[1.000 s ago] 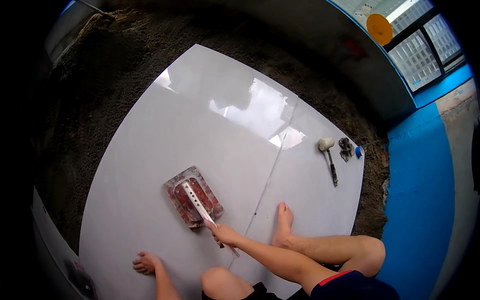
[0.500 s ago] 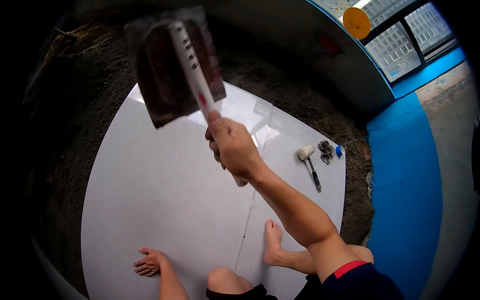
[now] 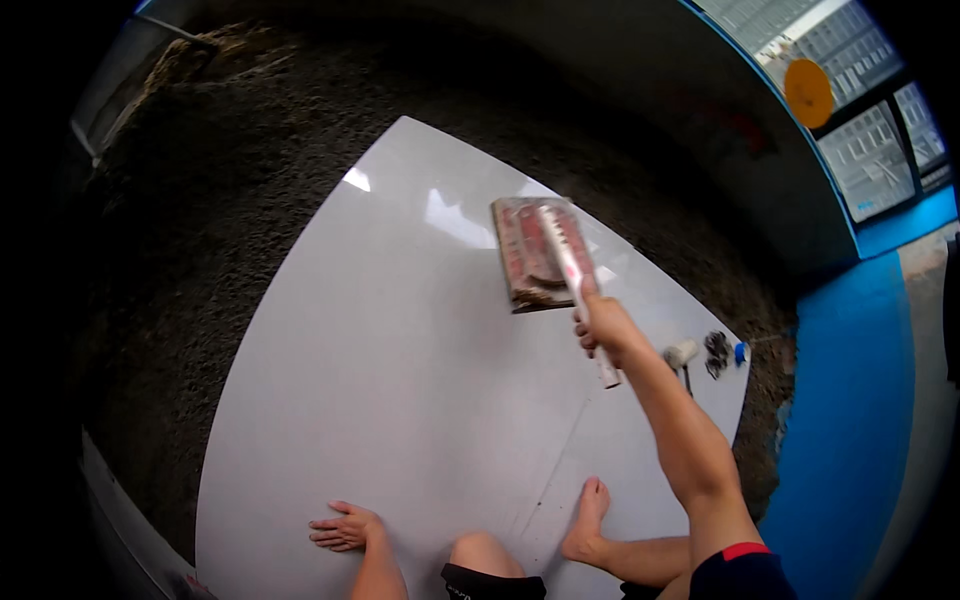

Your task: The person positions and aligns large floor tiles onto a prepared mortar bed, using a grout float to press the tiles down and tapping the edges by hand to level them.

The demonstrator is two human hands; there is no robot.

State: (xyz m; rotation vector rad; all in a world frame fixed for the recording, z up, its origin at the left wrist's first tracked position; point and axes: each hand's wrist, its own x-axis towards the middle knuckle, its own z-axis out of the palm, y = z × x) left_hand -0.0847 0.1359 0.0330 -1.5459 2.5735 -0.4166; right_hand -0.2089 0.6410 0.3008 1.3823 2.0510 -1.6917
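My right hand (image 3: 606, 326) is wrapped round the long pale handle of a tile beater (image 3: 522, 250). The beater's flat rectangular head is reddish and smeared with grime. It is over the far part of a large glossy white tile (image 3: 400, 390); whether it touches the surface I cannot tell. Low on the left, my left hand (image 3: 347, 527) rests flat on the same tile, fingers spread, holding nothing.
A white-headed mallet (image 3: 681, 354), partly hidden by my right forearm, lies near a dark tangled bundle (image 3: 717, 355) and a small blue round item (image 3: 741, 353). Dark rough mortar (image 3: 240, 210) borders the tile. A blue-painted strip (image 3: 840, 400) runs along the right.
The tile beater in my right hand has come down from high up toward the tile. The view has shifted, and my left hand stays flat on the tile.
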